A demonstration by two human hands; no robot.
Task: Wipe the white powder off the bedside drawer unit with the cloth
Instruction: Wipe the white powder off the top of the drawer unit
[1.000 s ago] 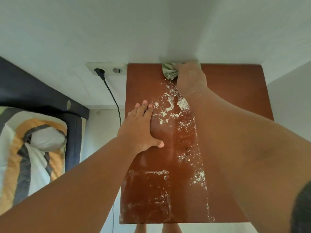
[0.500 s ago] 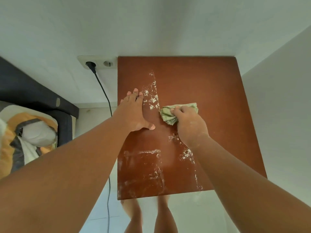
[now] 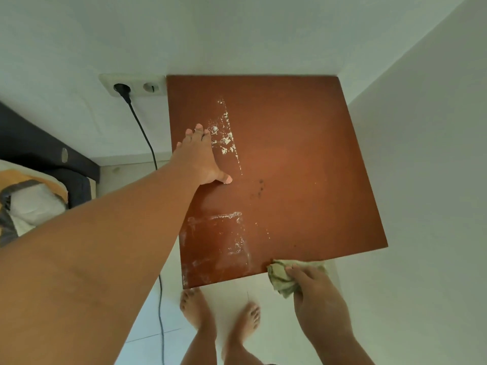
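Note:
The reddish-brown top of the bedside drawer unit [image 3: 303, 159] fills the middle of the view. White powder [image 3: 225, 138] lies in a streak beside my left fingers, and smeared powder [image 3: 226, 233] covers the near left corner. My left hand [image 3: 200, 159] rests flat on the top near its left edge, fingers apart. My right hand [image 3: 316, 293] grips a crumpled pale green cloth [image 3: 280, 277] at the unit's near edge, just off the surface.
A white wall socket [image 3: 131, 84] with a black plug and cable [image 3: 147, 138] sits left of the unit. A dark bed frame [image 3: 39, 148] with striped bedding is at the far left. My bare feet [image 3: 218, 314] stand on the pale floor. White walls close in behind and right.
My right hand has dragged the cloth from the back of the top down the middle to the near edge, clearing the central powder streak. The left hand stayed flat in place.

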